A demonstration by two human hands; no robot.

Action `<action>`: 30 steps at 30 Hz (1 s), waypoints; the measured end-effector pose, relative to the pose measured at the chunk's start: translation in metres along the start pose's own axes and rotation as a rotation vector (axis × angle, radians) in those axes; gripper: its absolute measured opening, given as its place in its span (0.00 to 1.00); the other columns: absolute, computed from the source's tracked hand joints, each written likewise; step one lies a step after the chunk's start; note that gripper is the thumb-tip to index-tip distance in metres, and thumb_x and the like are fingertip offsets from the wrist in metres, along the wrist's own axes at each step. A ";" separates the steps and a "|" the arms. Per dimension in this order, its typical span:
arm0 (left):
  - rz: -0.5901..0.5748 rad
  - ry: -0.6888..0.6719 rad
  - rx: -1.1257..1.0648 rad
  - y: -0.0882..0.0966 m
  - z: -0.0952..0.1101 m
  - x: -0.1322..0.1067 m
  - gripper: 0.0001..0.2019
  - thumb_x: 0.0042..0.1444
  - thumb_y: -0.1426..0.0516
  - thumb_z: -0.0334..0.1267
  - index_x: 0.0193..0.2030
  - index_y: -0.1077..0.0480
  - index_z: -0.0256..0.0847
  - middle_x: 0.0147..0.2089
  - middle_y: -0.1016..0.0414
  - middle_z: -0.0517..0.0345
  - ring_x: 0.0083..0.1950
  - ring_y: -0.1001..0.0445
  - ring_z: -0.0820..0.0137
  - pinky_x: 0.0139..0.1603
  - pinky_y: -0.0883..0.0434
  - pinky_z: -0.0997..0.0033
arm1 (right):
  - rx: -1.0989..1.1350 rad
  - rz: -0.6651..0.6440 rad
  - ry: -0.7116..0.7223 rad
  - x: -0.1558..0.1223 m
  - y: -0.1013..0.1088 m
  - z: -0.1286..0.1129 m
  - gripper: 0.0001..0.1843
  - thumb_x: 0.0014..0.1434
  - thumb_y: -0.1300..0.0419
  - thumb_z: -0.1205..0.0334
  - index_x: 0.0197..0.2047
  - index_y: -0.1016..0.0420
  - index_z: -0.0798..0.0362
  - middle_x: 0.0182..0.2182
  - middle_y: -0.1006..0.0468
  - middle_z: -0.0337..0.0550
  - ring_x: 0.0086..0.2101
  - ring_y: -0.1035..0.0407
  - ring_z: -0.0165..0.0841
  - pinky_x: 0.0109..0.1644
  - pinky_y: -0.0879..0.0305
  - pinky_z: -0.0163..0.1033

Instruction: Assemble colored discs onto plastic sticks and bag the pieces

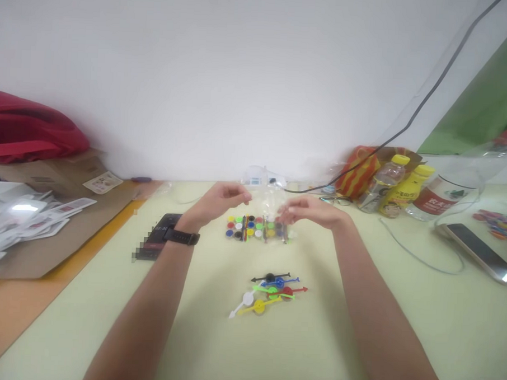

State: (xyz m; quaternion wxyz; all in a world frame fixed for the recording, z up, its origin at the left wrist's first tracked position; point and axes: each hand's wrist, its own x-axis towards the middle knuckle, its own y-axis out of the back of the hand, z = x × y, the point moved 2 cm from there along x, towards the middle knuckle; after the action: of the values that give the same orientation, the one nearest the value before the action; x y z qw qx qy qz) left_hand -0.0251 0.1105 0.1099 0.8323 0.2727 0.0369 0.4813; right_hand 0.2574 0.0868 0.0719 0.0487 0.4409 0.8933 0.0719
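Both hands are raised over the far part of the pale bench (213,334), with a blurred clear plastic bag (270,201) between them. The left hand (219,204) has its thumb and forefinger close together beside the bag's left side; I cannot tell whether they grip it. The fingers of the right hand (313,209) bunch at its lower right edge, though blur hides whether they pinch it.

Just below the bag, small coloured round pieces (250,232) sit in rows, with thin dark upright strips among them. Nearer the person, arrow spinners (259,307) in black, blue, green, red, white and yellow lie in an overlapping cluster.

A black watch (183,236) circles the left wrist, in front of a dark phone (155,239). On the right stand a yellow bottle (407,192) and a larger red-labelled bottle (435,199), near a second phone (481,253).
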 end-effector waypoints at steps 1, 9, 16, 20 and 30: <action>0.032 0.006 0.004 0.004 -0.001 -0.001 0.19 0.60 0.39 0.55 0.37 0.22 0.39 0.38 0.21 0.52 0.39 0.27 0.68 0.39 0.30 0.70 | -0.023 -0.075 -0.034 -0.001 0.000 0.004 0.25 0.53 0.28 0.44 0.47 0.17 0.54 0.43 0.15 0.50 0.43 0.23 0.38 0.50 0.28 0.44; 0.039 0.021 0.120 0.022 -0.010 -0.005 0.18 0.58 0.37 0.55 0.36 0.21 0.40 0.37 0.19 0.54 0.40 0.24 0.66 0.43 0.29 0.68 | -0.040 0.162 0.019 -0.006 0.017 0.011 0.18 0.50 0.26 0.46 0.33 0.18 0.54 0.28 0.20 0.40 0.30 0.30 0.31 0.38 0.33 0.37; -0.046 0.013 0.246 0.018 -0.014 -0.004 0.18 0.61 0.40 0.54 0.39 0.21 0.40 0.39 0.19 0.53 0.38 0.24 0.67 0.38 0.29 0.70 | -0.084 0.397 0.088 -0.020 0.033 0.000 0.18 0.50 0.26 0.46 0.33 0.18 0.52 0.27 0.25 0.37 0.30 0.36 0.30 0.38 0.37 0.38; 0.043 -0.029 0.202 0.011 -0.005 -0.003 0.22 0.61 0.39 0.54 0.56 0.25 0.44 0.50 0.19 0.50 0.45 0.23 0.65 0.47 0.26 0.66 | -0.215 0.305 0.065 -0.031 0.028 -0.020 0.16 0.56 0.30 0.46 0.32 0.19 0.52 0.27 0.25 0.40 0.32 0.34 0.32 0.40 0.36 0.39; -0.103 -0.046 0.182 -0.007 0.004 0.001 0.18 0.62 0.41 0.54 0.41 0.20 0.40 0.40 0.17 0.51 0.40 0.22 0.65 0.39 0.27 0.68 | -0.367 0.202 -0.042 -0.042 0.014 -0.046 0.14 0.57 0.32 0.48 0.34 0.18 0.51 0.33 0.19 0.44 0.37 0.28 0.37 0.43 0.34 0.41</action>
State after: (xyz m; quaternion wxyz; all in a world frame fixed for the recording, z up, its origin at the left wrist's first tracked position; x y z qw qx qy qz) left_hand -0.0179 0.1064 0.1097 0.8283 0.3557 0.0753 0.4264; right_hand 0.2869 0.0583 0.1205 0.1396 0.5132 0.8154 0.2286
